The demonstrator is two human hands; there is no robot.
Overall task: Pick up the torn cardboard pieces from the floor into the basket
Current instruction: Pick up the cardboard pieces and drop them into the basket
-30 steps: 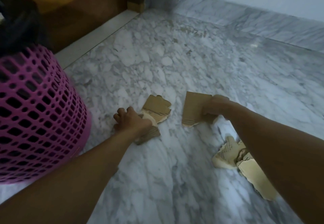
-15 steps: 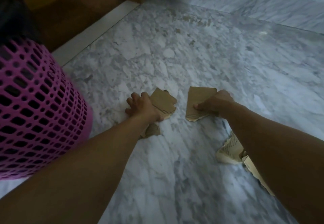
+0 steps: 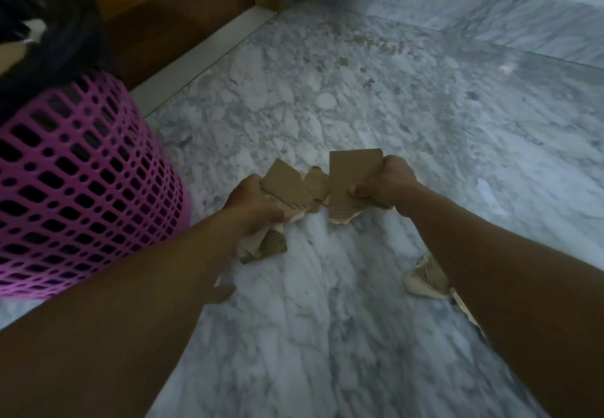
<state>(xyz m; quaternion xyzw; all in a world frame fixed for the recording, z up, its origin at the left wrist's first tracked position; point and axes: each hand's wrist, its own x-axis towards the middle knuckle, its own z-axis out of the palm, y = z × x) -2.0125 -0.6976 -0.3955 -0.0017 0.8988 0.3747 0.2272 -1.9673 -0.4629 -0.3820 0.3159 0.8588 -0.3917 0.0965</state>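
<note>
My left hand grips a jagged torn cardboard piece, lifted a little off the marble floor. Another brown scrap shows just below that hand; whether it is held or lying on the floor I cannot tell. My right hand grips a rectangular cardboard piece held upright. Two more torn pieces lie on the floor, half hidden under my right forearm. The pink perforated basket stands at the left, close beside my left arm.
A wooden door and pale threshold strip run behind the basket. A marble skirting lines the wall at the back. Small brown crumbs dot the far floor. Dark hair hangs at the top left.
Both hands have closed on their cardboard pieces and raised them off the floor, drawing them nearer each other. The view has tilted slightly.
</note>
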